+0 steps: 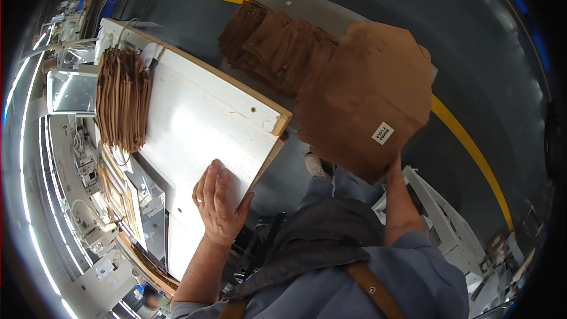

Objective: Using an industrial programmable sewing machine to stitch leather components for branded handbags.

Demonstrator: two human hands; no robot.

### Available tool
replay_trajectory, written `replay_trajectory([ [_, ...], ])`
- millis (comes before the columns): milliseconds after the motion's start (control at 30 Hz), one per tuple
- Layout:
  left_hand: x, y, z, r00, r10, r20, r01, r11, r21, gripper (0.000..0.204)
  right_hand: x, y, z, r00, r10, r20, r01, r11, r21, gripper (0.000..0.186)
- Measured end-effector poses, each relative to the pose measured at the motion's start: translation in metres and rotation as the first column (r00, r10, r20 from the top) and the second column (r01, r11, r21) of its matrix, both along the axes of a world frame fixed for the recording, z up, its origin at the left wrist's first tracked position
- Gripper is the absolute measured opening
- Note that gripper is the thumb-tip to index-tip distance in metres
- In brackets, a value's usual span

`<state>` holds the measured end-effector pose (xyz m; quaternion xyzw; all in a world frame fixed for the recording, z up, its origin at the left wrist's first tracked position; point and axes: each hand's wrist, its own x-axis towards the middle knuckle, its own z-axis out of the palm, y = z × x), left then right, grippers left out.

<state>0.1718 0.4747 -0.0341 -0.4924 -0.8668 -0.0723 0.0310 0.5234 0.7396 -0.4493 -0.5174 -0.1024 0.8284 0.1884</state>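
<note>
My right hand (pixel 393 168) grips the lower edge of a large flat brown fabric piece (pixel 366 94) with a small white label. The piece is held up at the right, hiding part of the grey board behind it; most of my right fingers are out of sight behind it. My left hand (pixel 218 204) lies palm down near the corner of a white tabletop (pixel 195 112), fingers stretched out and nothing in them. A bundle of folded brown pieces (pixel 123 99) sits at the table's far left. More brown pieces (pixel 283 44) lie in overlapping rows on the grey board (pixel 301 1).
The table's wooden edge (pixel 236 82) is chipped at its corner. A yellow line (pixel 472 153) crosses the dark floor. At the lower right stands a white metal frame (pixel 443 218). Sewing-type machines and benches fill the left; a person (pixel 152 301) is at the lower left.
</note>
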Motion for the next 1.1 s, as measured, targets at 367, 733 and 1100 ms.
replay_trajectory([
  [367,0.0,0.007,0.003,1.0,-0.006,0.023,0.005,1.0,0.027,0.094,-0.037,-0.025,0.016,0.968,-0.241,0.076,0.247,0.965,-0.084,0.086],
  [733,-0.001,0.009,0.012,0.992,0.022,0.124,-0.032,0.996,0.081,0.087,-0.001,-0.027,0.015,0.87,0.136,0.474,-0.174,0.984,0.036,0.102],
  [1100,0.011,-0.042,-0.001,0.956,-0.158,0.247,0.084,0.955,0.285,0.075,0.028,0.043,0.142,0.691,0.241,0.682,-0.634,0.657,0.409,0.068],
])
